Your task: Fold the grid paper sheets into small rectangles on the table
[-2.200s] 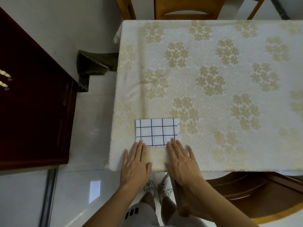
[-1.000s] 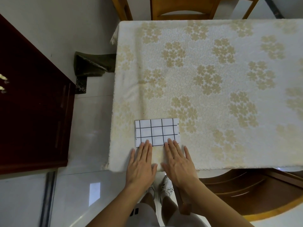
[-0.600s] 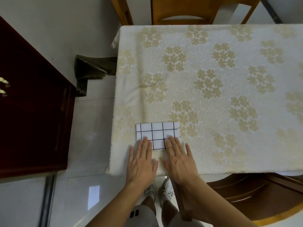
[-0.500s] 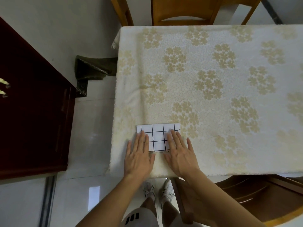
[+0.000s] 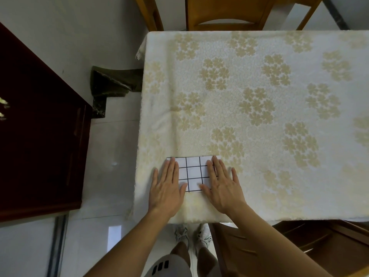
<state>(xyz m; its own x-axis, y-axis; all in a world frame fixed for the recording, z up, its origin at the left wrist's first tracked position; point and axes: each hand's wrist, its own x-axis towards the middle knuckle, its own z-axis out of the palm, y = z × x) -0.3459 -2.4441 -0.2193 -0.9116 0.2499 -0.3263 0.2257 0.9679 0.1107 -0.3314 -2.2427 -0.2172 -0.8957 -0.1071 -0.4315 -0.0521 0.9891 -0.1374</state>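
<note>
Over the last couple of seconds both hands had slid forward from the near edge of the grid paper [image 5: 192,173] until they lay across it. The left hand [image 5: 166,187] covered the paper's left side and the right hand [image 5: 223,186] its right side, the fingers [image 5: 216,166] straight, held together and pressed flat, gripping nothing. The paper lay flat near the counter's [image 5: 259,126] near left corner, already a folded rectangle; this looked like a crease being smoothed, with probably another fold to follow. A floral cloth covered the counter. Beyond the counter's far edge stood a wooden chair [image 5: 225,13]; left of the counter was a dark cabinet [image 5: 36,126]. Nothing on the cloth stood in the way of the paper.
</note>
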